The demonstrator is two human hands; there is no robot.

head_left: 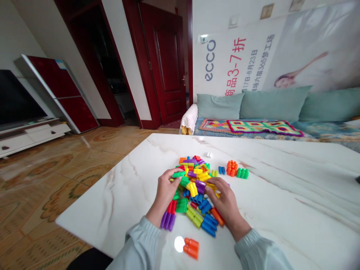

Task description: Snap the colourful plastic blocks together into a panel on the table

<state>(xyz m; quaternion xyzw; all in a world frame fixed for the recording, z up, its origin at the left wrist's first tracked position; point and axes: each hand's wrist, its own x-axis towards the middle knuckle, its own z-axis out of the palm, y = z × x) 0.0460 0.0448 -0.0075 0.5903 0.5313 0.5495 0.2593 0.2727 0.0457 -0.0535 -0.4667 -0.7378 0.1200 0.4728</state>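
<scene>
A heap of colourful plastic building blocks (194, 215), shaped like joined tubes, lies on the white marbled table. At the heap's left side my left hand (167, 187) pinches a green block (178, 174) between thumb and fingers. Just below it are another green block (185, 182) and a yellow block (192, 189). My right hand (226, 200) rests on the right side of the heap, fingers curved and thumb apart from the index finger. Its fingertips are beside a purple block (200, 186), and yellow pieces show under them.
Orange blocks (191, 248) lie at the near side of the table (281, 195). Beyond the heap are a blue block (221, 170), an orange cluster (232, 168), a green block (242, 173) and a small white piece (209, 154). A cushioned sofa (267, 107) stands behind.
</scene>
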